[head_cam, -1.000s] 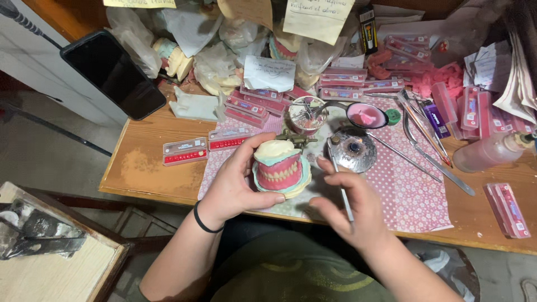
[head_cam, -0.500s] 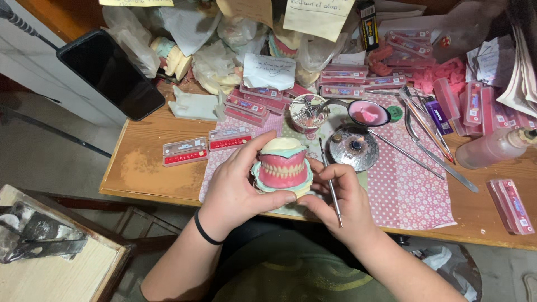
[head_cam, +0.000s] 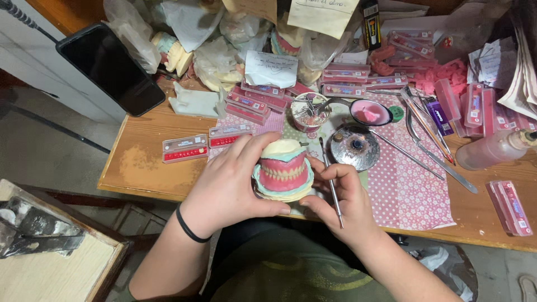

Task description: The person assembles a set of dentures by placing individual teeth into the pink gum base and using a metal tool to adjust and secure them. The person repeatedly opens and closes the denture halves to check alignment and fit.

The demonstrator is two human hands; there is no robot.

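Left hand (head_cam: 232, 187) cups the denture model (head_cam: 282, 170), fingers wrapped round its left side and base, holding it just above the near edge of the counter (head_cam: 140, 168). Right hand (head_cam: 341, 204) touches the model's right side; its fingers pinch a thin metal tool (head_cam: 331, 184), tip near the teeth, contact unclear. Just behind: a round metal dish (head_cam: 354, 146) on pink patterned paper (head_cam: 414, 190).

Left hand (head_cam: 232, 184) covers the left side and back of the denture model (head_cam: 283, 170). The metal tool (head_cam: 331, 182) has its middle hidden in the right hand (head_cam: 341, 198) grip. Spray bottle (head_cam: 492, 148) cut off at right edge (nozzle gone). Teeth in the small card (head_cam: 184, 148) too tiny to count.
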